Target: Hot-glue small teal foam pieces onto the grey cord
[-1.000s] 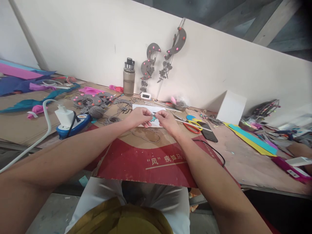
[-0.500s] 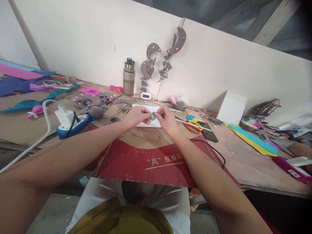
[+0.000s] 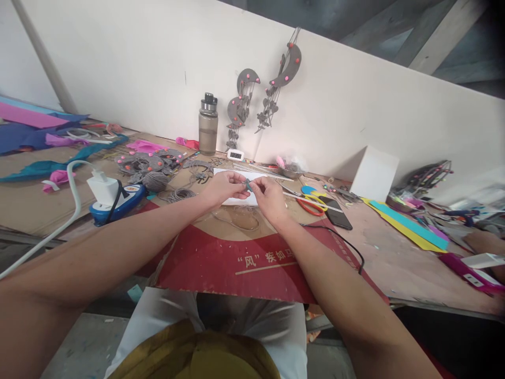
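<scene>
A small grey-and-teal cut-out piece [image 3: 248,185], star-like in outline, is held up between my two hands over a white sheet [image 3: 241,201]. My left hand [image 3: 224,188] pinches its left side between thumb and fingertips. From the right, my right hand [image 3: 270,196] closes thumb and forefinger on the same piece, partly covering it. Under my forearms lies a red and brown cardboard sheet [image 3: 221,263]. Loose grey cord [image 3: 248,225] curls on it just below the hands.
A water bottle [image 3: 208,126] and a small white clock [image 3: 235,155] stand by the wall. Scissors [image 3: 311,205] and a phone [image 3: 335,215] lie to the right. At left are a blue power strip [image 3: 114,205] and grey felt pieces [image 3: 152,162]. Another person's hand [image 3: 483,242] shows at far right.
The small piece has turned between my fingers, so less of its teal face shows. Both hands keep nearly the same place.
</scene>
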`<state>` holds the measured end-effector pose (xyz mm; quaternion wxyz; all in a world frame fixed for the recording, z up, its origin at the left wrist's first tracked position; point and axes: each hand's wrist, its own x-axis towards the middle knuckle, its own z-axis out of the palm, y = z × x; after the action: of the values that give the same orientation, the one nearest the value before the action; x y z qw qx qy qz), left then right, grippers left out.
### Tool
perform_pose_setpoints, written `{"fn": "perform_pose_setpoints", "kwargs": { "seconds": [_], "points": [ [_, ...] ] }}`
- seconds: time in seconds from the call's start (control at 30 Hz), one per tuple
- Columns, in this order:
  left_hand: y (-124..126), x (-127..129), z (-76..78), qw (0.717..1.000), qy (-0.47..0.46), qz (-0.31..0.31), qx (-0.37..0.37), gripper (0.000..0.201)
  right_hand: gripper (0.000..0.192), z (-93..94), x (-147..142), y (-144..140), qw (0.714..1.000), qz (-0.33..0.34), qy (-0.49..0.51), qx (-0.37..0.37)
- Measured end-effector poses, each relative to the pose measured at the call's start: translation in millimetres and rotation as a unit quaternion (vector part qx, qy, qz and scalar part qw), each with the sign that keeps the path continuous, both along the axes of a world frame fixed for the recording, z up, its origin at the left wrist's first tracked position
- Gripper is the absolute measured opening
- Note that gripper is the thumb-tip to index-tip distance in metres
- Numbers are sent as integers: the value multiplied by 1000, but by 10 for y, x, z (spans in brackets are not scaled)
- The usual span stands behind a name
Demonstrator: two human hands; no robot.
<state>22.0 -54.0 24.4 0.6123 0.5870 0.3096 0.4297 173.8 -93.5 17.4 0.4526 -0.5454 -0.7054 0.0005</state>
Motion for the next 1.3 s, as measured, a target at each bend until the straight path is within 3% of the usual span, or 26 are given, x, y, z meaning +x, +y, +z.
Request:
{"fn": "perform_pose_setpoints", "kwargs": {
  "seconds": [0.27, 0.47, 0.8, 1.3],
  "points": [
    [55, 14, -69, 998, -44, -41, -13, 21, 18, 10, 0, -9, 1000, -3, -4, -3],
    [-19, 35, 1, 997, -67, -42, -28, 13, 18, 1, 2, 3, 1000, -1, -22, 8],
    [11, 19, -33, 999, -39, -7, -8, 11, 13, -21, -26, 1, 998, 16, -47, 37],
    [40, 5, -49, 999, -23, 20, 18, 16, 7, -21, -58, -17, 1000, 8, 8, 26]
  ]
}}
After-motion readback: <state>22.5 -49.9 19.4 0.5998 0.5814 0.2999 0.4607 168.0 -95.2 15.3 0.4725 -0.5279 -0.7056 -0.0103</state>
